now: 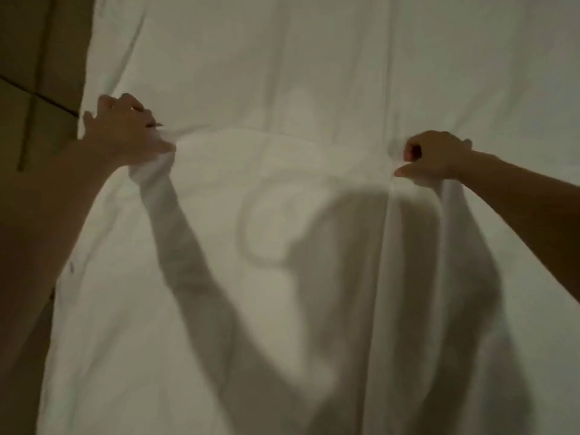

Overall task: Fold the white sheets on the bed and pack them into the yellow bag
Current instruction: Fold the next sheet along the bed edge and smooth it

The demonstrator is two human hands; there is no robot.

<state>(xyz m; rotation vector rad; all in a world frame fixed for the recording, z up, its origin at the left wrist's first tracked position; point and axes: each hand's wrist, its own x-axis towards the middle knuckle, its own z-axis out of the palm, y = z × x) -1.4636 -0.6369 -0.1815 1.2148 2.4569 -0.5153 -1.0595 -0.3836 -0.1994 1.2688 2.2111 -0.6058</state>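
My left hand (125, 130) gripped a bunched corner of the white sheet (282, 199), fingers curled round the cloth at the sheet's left edge. My right hand (434, 155) pinched the same top edge farther along, thumb beneath and fingers closed over the fold. Between my hands that edge was pulled nearly straight. Below it the sheet hung toward me in soft creases; above it more white bedding (314, 58) spread flat. Left of the sheet lay tiled floor (37, 73).

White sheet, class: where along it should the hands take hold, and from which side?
Grip the white sheet along its raised top edge, one hand near each end, coming from above. The left hand and right hand pinch there now, and the cloth hangs straight between them.
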